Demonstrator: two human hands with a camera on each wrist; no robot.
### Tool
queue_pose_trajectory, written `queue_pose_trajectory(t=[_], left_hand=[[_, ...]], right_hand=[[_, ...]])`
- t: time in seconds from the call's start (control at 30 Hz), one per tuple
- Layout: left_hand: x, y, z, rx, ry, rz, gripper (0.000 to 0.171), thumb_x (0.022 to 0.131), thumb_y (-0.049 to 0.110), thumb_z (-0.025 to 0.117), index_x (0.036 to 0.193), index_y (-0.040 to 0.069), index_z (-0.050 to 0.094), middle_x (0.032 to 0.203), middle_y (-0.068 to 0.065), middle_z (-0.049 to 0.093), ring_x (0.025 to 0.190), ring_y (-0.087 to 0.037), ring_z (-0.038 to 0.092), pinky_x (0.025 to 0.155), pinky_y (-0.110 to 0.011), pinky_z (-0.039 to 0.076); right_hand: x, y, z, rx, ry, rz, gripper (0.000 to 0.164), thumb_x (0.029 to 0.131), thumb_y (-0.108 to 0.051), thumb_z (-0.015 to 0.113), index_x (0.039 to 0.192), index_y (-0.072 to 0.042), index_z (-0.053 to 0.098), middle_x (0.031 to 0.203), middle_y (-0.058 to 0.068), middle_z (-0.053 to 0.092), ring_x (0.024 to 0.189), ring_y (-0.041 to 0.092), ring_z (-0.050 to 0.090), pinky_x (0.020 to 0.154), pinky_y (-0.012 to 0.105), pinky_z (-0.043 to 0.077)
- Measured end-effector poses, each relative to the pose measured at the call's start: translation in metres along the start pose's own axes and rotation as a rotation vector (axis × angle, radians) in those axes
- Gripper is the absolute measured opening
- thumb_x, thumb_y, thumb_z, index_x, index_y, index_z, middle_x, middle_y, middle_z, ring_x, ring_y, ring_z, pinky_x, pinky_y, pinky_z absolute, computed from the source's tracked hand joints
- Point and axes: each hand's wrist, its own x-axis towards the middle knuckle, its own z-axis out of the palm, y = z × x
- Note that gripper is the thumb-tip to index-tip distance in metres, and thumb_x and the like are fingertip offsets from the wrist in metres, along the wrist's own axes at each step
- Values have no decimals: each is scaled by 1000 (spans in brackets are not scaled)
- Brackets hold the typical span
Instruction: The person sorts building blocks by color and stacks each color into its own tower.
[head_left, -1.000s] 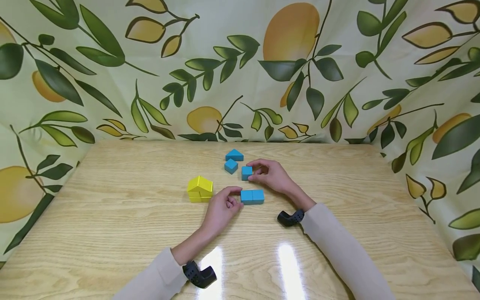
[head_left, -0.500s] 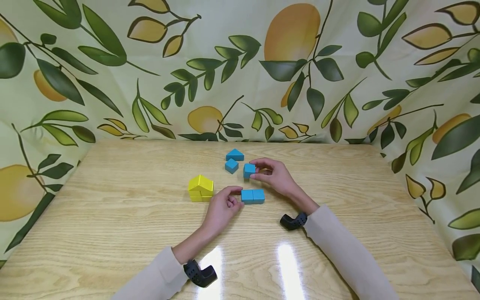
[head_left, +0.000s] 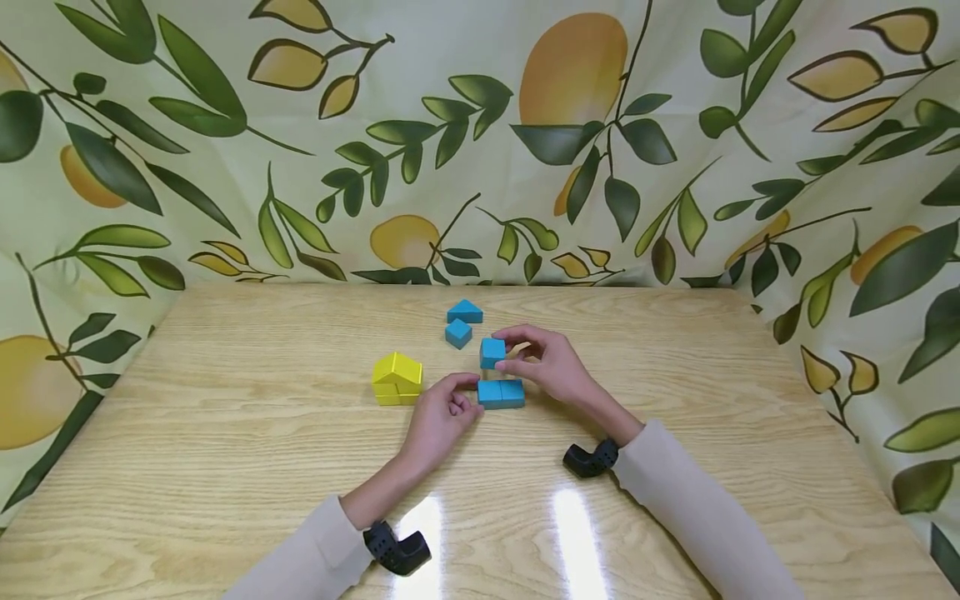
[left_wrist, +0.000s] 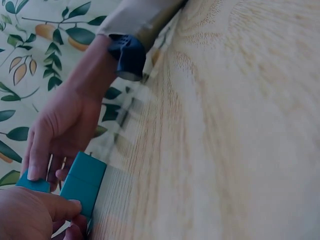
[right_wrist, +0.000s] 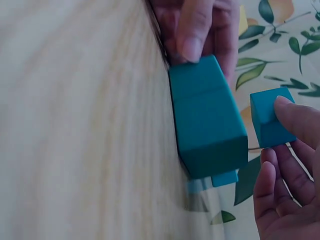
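Note:
Two blue cubes [head_left: 500, 395] stand side by side on the table in the head view, forming a short row. My left hand [head_left: 438, 419] holds the left one at its end, thumb on the near side and index finger on the far side. Between the thumb and fingers of my right hand [head_left: 550, 361] is another blue cube [head_left: 492, 353], lifted off the table just behind the row. The right wrist view shows this held cube [right_wrist: 272, 117] apart from the row [right_wrist: 207, 115]. Farther back, one more blue cube [head_left: 458, 333] rests turned cornerwise before a blue triangular block [head_left: 465, 312].
A small yellow block house [head_left: 397, 379] with a peaked top stands left of the row, close to my left hand. The wooden table [head_left: 247, 433] ends at a cloth [head_left: 300, 167] printed with fruit and leaves. Each wrist wears a black device [head_left: 591, 458].
My right hand has raised its blue cube from the table and brought it nearer to the two-cube row. The left hand stays at the row's left end.

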Motion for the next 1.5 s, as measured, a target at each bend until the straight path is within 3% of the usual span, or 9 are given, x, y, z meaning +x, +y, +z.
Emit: queue_pose_trajectory(t=[0.13,0.27,0.5,0.93,1.23,1.5], left_hand=[[0,0,0,2,7,8,37,81,-2,72,116,-2,62,73,0,58,61,-11,51,55,-21,43],[1,-1,0,9,10,15,37,81,-2,73,116,-1,62,72,0,59,61,-11,51,55,-21,43],[0,0,0,1,6,8,39,81,-1,73,118,-1,62,71,0,58,60,-11,51,55,-21,43],[0,-2,1,-46,3,14,42,80,-1,74,120,1,60,71,0,57,61,-12,50,55,-20,41],[0,-6,1,-83,8,64,54,80,-1,74,129,9,54,107,-4,62,64,-11,53,56,-20,43],[0,-7,1,-105,-4,124,60,82,-6,71,134,16,51,111,-5,60,62,-13,52,55,-20,41]], right_hand=[[-11,-22,2,-16,-10,11,34,85,-11,74,117,-6,65,113,4,65,96,28,57,84,41,47],[-18,-28,5,-37,-15,7,33,84,-10,75,116,-7,66,113,3,65,89,26,57,82,41,47],[-25,-27,7,-29,-37,0,33,83,-6,75,115,-6,66,112,5,64,101,36,55,85,47,47],[-29,-20,9,-70,-37,-51,33,81,-6,76,113,-7,67,109,3,64,101,31,54,86,47,44],[-28,-17,10,-68,-55,-69,34,81,-8,76,114,-6,66,111,4,64,103,32,54,88,48,43],[-28,-16,10,-57,-53,-78,36,81,-7,76,115,-4,64,113,8,63,104,32,55,89,49,42]])
